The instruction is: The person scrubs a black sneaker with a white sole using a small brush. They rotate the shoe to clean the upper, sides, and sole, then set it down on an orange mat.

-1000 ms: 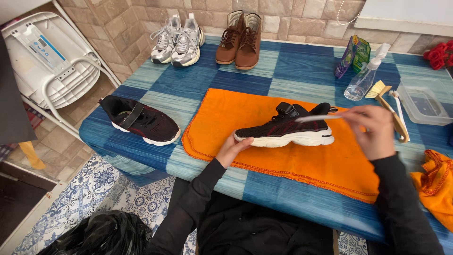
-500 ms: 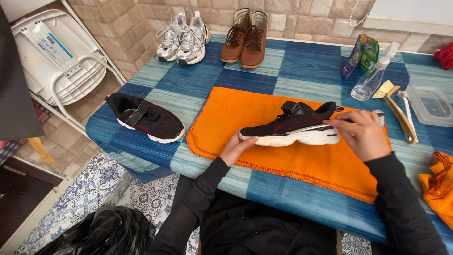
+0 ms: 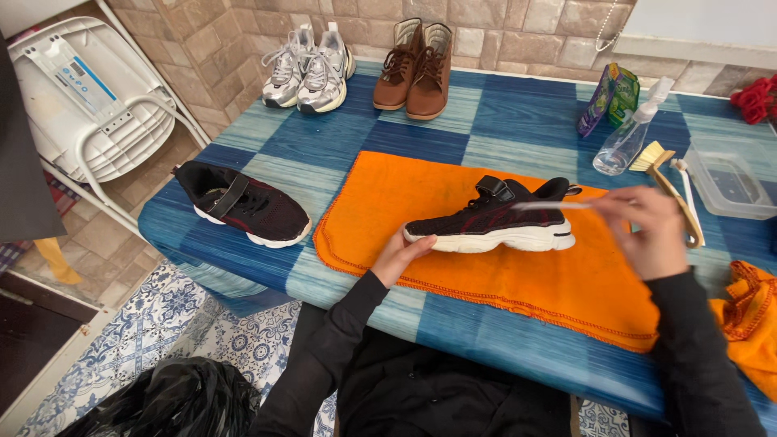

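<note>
— Sneaker [image 3: 494, 218] first: where does it sit?

— Black knit upper, white sole, lying on its sole on the orange cloth [image 3: 380, 194], about mid-tabletop [image 3: 502, 121], toe toward the left edge and heel toward the right.

— And the hands?

— The left hand [image 3: 402, 252] rests loosely curled against the toe, touching it without gripping. The right hand [image 3: 647, 231] is pinched on a thin pale strip [image 3: 550, 205] that runs from the fingers back across the heel collar. It is blurred, so I cannot tell what it is.

— What changed just now?

— Half a second ago the right hand was pressed against the heel. Now it has drawn off toward the right edge, clear of the shoe, with the strip stretched out behind it. Only the left hand steadies the sneaker now.

— Any room over there?

— Not much. A wooden brush [image 3: 672, 182] lies just beyond the right hand, with a spray bottle [image 3: 627, 133] and a clear plastic tub [image 3: 732, 182] further toward the far right corner. A second orange rag [image 3: 753, 316] is bunched at the near right corner.

— And elsewhere?

— The cloth is bare toward the near edge. The matching black sneaker [image 3: 243, 204] sits well apart near the left edge, while silver trainers [image 3: 307, 69] and brown boots [image 3: 413, 69] line the far edge.
</note>
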